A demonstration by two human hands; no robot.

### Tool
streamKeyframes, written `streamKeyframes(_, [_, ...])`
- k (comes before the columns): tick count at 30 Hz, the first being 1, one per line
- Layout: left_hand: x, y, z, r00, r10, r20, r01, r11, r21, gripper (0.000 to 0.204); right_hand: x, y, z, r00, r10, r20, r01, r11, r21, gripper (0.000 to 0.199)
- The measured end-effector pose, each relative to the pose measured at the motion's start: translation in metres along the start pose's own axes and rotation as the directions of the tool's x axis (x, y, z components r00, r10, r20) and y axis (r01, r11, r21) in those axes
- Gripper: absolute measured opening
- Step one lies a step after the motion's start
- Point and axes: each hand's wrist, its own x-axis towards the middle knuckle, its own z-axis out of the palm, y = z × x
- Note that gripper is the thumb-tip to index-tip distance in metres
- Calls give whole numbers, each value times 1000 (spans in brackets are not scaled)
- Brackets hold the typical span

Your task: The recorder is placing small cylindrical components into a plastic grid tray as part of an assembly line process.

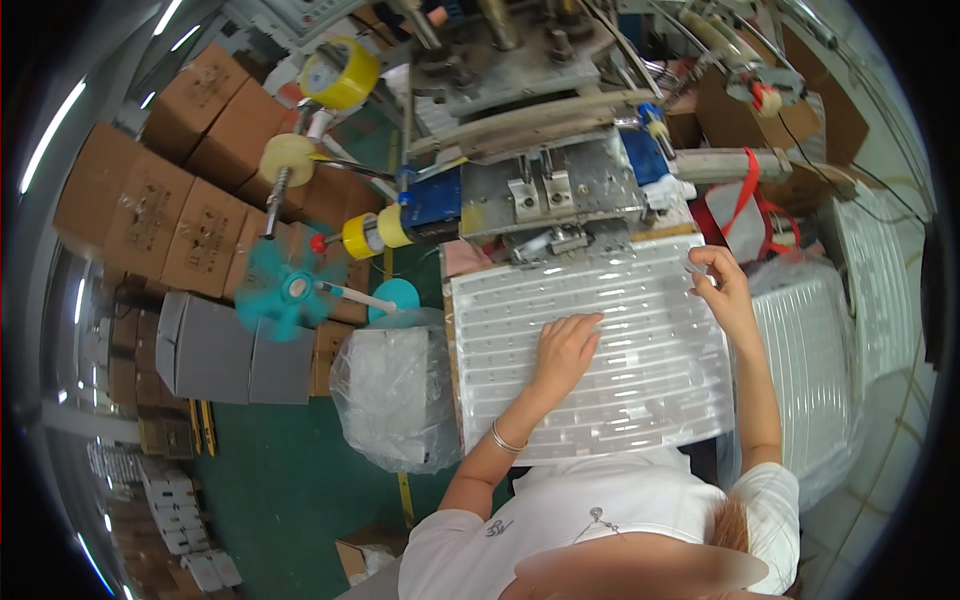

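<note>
A white ribbed plastic sheet (600,400) lies in front of me with rows of grooves across it and small clear bits along several rows. My left hand (568,350) rests flat on its middle, fingers stretched out together and holding nothing. Over the sheet's far right corner, my right hand (722,290) is pinched on a small clear piece (697,268); its exact kind is too small to tell. Just beyond the sheet's far edge stands a machine with a metal block (545,190) and a small clamp-like fitting (570,240).
Yellow tape rolls (342,74) sit on the machine's left side. A teal fan (295,288) stands left, near stacked cardboard boxes (135,205). A bagged white stack (390,390) is beside the sheet; more ribbed sheets (805,350) lie right, below a red strap (745,195).
</note>
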Motion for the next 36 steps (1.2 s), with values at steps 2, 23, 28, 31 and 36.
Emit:
streamKeyframes(2, [10,-11,-13,992,-115,-60,110,990,-84,22,8,-6,8,1000,-14,-2,14,998,58,24])
streamKeyframes(23, [133,2,-70,856,19,-516,64,988,142,22,143,-68,104,729,-682,-57,559,642,-525,23])
streamKeyframes(28, [75,1,-56,880,-195,-433,161,980,-113,25,162,-53,109,784,-621,4,464,582,-668,26])
streamKeyframes(31, [68,2,-57,869,-202,-451,178,979,-97,25,152,-51,102,777,-629,-1,447,553,-703,37])
streamKeyframes(36, [43,-14,-61,842,-232,-486,207,973,-105,23,75,-59,60,965,-256,63,261,901,-346,26])
